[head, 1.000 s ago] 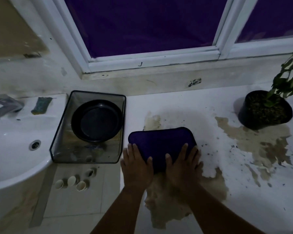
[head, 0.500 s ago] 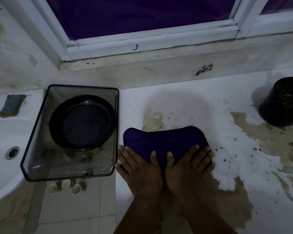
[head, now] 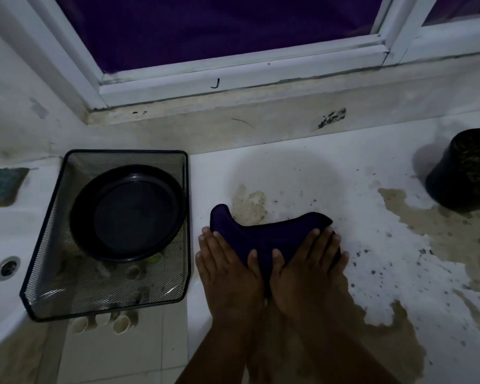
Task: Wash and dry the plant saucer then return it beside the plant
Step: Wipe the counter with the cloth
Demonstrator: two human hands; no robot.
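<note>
- The black saucer (head: 128, 213) sits in the wire mesh basket (head: 47, 275), well to the left of both hands, touching neither.
- The left hand (head: 229, 273) lies flat, fingers (head: 222, 242) straight, on the near left part of a purple cloth (head: 263, 234).
- The right hand (head: 306, 275) presses the cloth's right part, fingers spread and straight.
- The cloth lies bunched on the white desk (head: 316, 173), amid brown spill stains (head: 427, 217) and dirt specks.
- The basket rests partly on the sink (head: 0, 236) edge, beside the desk.
- The black plant pot (head: 463, 173), filled with soil, stands at the far right of the desk, far from the saucer.
</note>
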